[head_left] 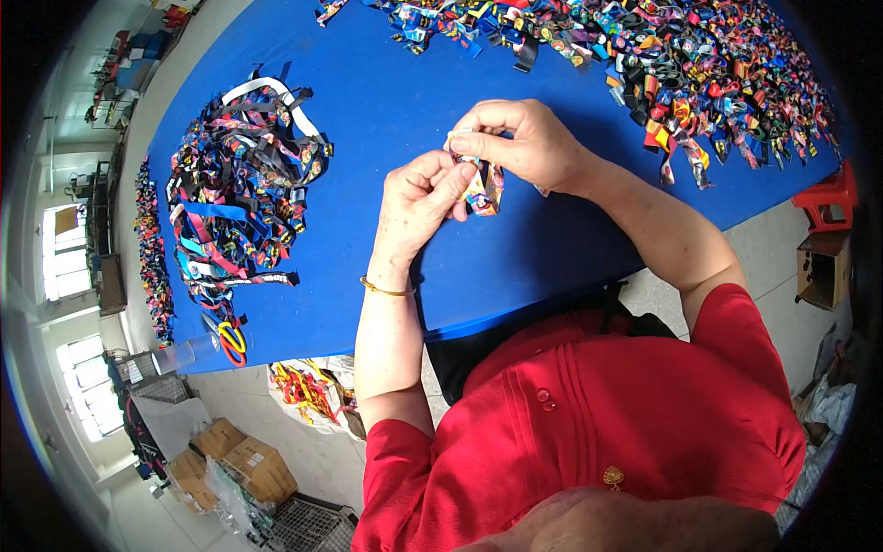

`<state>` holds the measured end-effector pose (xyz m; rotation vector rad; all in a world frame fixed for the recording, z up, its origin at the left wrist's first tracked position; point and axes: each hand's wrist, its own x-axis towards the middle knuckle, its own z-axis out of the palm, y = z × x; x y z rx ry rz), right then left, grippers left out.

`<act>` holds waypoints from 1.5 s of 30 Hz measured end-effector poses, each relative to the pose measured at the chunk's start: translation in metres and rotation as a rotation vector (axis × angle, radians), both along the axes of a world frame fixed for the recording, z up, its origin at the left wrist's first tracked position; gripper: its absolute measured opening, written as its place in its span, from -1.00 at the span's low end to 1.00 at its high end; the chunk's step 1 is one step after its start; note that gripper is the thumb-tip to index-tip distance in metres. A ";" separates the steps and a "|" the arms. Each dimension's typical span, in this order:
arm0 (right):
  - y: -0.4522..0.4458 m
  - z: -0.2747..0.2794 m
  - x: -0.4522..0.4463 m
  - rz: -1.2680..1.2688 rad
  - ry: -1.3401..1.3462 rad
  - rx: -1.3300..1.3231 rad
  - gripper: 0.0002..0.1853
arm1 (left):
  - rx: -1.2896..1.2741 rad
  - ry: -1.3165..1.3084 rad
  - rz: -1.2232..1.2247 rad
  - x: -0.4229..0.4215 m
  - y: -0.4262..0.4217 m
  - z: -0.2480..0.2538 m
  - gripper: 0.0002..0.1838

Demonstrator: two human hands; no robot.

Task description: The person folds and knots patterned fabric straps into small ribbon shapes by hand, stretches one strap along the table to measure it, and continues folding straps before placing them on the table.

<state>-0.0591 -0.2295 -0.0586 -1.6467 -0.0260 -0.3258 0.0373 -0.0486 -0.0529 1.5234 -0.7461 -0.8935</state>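
My left hand, with a thin yellow bangle on its wrist, pinches a short multicoloured patterned strap between thumb and fingers. Close beside it, my right hand grips the upper part of the same strap, thumb against forefinger. Below the fingers the strap hangs in a folded loop above the blue tabletop. The fingers cover the part where the two hands meet.
A tangled pile of long straps lies at the left. A big heap of short looped straps spreads over the far right. Scissors with yellow and red handles lie near the left edge. A red stool stands right of the table.
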 end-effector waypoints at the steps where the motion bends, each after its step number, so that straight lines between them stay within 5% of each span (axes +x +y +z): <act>1: -0.001 0.001 -0.001 0.007 0.024 0.017 -0.78 | -0.008 0.029 0.011 -0.002 -0.001 0.003 -0.82; 14: 0.003 0.008 -0.006 0.367 0.376 0.325 -0.53 | -0.261 0.257 0.250 0.019 0.001 0.000 -0.78; 28: -0.005 0.002 -0.003 0.120 0.125 0.033 -0.63 | -0.448 0.377 0.324 0.019 0.003 0.007 -0.85; 36: -0.009 0.002 -0.004 -0.101 0.058 -0.194 -0.85 | -0.576 0.449 0.225 0.024 0.012 0.007 -0.79; 43: -0.016 0.005 -0.004 -0.255 -0.112 -0.524 -0.82 | -0.595 0.460 0.078 0.024 0.011 0.003 -0.78; 45: -0.015 0.007 -0.004 -0.183 0.056 -0.261 -0.82 | -0.551 0.440 0.070 0.021 0.010 0.004 -0.81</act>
